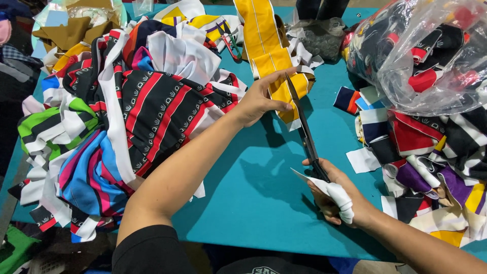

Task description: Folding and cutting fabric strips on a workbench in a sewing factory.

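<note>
The table (264, 203) is a teal cutting surface, hemmed in by a big heap (122, 116) of striped fabric pieces on the left, a clear bag (431, 50) stuffed with more on the right, and loose scraps (431, 172) below it; looks like a busy sewing workshop. The yellow strip (264, 45) runs from the far edge down to the middle of the table; left hand (258, 101) pinches its near end, right hand (335, 195) is closed round the handles of the long shears (304, 132), with a white wrap on one finger; blades meet the strip right by the left fingers. To my eye a clean cut wants the strip held taut and flat, blades square across it, and that thumb kept out of the way.
</note>
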